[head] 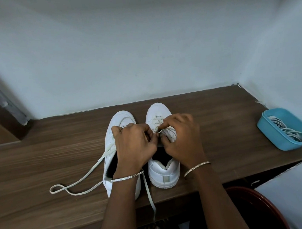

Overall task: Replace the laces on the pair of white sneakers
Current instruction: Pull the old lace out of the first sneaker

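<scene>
Left sneaker and right sneaker, both white, stand side by side on a brown wooden shelf, toes toward the pale wall and heels toward the person. At the far left a loose lace trails from the left sneaker's eyelets, loops flat on the shelf and runs back to the shoe. Another stretch of it hangs over the shelf's front edge.

The left hand reaches across the left sneaker and covers most of its tongue and opening, while the forearm hides the inner side of its heel. Its fingers are curled, and thumb and forefinger pinch the right sneaker's lace, though the knuckles hide part of that pinch. The right hand lies over the right sneaker's tongue, fingertips touching those of the left hand, and pinches a strand of the same lace. Only the lowest crossings near the toe show, since the upper eyelets are under the hands. A thin bangle circles each wrist.

Well apart to the right, at the shelf's end by the side wall, sits an open blue container holding a bundle of white laces; how many I cannot tell. At the lower right a dark red round tub is cut off by the frame, its contents too dark to make out.
</scene>
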